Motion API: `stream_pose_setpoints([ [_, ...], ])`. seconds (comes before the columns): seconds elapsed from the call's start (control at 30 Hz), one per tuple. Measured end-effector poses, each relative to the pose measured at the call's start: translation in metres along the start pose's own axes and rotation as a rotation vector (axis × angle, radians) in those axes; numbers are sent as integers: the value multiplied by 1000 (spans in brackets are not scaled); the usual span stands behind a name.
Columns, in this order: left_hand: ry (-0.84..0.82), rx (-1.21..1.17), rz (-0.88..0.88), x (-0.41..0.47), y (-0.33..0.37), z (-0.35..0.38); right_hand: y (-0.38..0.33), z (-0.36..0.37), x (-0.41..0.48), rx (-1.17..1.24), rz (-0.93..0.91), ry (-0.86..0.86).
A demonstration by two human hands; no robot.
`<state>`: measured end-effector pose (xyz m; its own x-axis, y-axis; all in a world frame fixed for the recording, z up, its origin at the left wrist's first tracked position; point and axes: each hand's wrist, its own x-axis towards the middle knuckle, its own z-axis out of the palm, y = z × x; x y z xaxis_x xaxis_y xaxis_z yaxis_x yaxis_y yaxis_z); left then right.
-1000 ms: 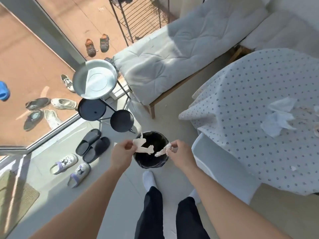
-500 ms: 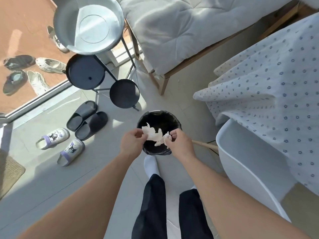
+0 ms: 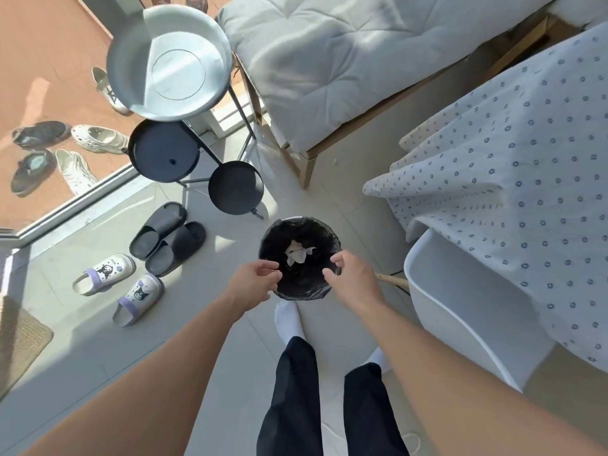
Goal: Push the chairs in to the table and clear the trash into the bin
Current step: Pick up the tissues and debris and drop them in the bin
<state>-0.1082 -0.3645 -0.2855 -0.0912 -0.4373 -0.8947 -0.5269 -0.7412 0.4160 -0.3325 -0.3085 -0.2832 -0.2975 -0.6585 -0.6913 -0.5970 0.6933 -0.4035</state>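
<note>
Both hands hover over the near rim of the bin, fingers spread and empty. Between the left hand fingertips and the right hand fingertips the bin mouth lies open, with only crumpled tissue low inside, below the fingers. Beyond the fingertips, past the far rim, stands a stool with a dark round seat, near the bin. Left of the left fingers the floor is free as far as the black slippers. Right of the right fingers a white chair sits close, with the tablecloth draped over its far edge. A wooden chair leg pokes out just beside the right hand.
</note>
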Motion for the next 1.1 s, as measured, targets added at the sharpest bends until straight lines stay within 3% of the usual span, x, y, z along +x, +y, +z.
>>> stream_pose_setpoints([
  [0.33,-53,51,146,-137,103,7,-32,-139,-111,84,-25,109],
  [0.53,-129,148,304,-221,178,29,-22,-230,-184,172,-2,268],
  [0.83,-218,406,477,-249,293,108,72,-352,-235,359,118,511],
  [1.1,-260,521,565,-249,369,220,194,-434,-234,434,249,586],
])
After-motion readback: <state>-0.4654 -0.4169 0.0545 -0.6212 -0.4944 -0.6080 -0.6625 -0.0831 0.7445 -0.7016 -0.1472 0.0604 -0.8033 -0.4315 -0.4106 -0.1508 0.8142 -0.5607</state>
